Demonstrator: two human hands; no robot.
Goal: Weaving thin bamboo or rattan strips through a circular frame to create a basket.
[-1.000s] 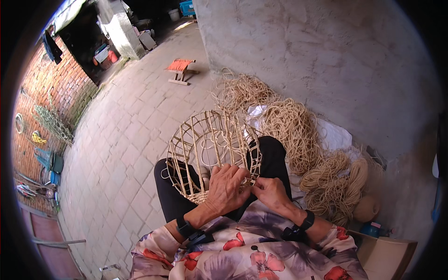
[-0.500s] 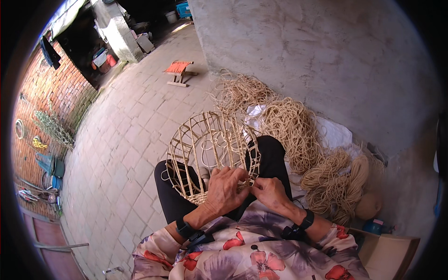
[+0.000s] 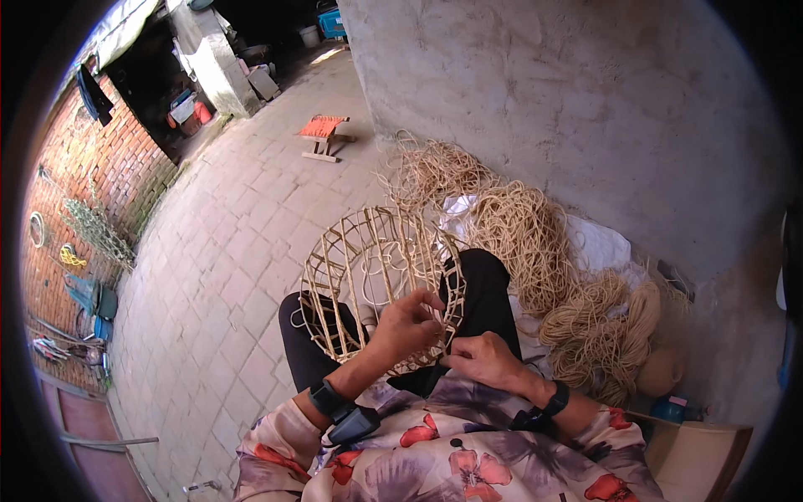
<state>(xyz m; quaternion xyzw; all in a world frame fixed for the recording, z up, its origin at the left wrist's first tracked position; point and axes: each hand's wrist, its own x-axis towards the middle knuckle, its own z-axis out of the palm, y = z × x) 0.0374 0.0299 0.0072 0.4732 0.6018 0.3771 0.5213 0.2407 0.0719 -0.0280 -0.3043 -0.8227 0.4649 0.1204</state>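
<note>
A round openwork basket frame (image 3: pixel 351 293) of thin ribs rests on my lap between my knees. A band of woven tan cord (image 3: pixel 414 363) runs along its near edge. My left hand (image 3: pixel 406 328) hovers over the near right part of the frame, fingers curled and fingertips pointing right. My right hand (image 3: pixel 485 360) is closed in a pinch at the near right edge, just below and right of the left. Whatever strand either hand grips is too small to make out. A loose loop of pale cord (image 3: pixel 368 280) shows through the ribs.
Large tangled heaps of tan cord (image 3: pixel 523 238) lie on white sheeting (image 3: pixel 598 243) to my right, along a grey wall (image 3: pixel 569 92). A round tan ball (image 3: pixel 661 371) sits beside them. An orange-topped folding stool (image 3: pixel 324 127) stands ahead on the paving (image 3: pixel 226 243).
My left hand has lifted slightly, its fingers loosening from the near edge. My right hand has moved a little down and nearer me. A gap has opened between them.
</note>
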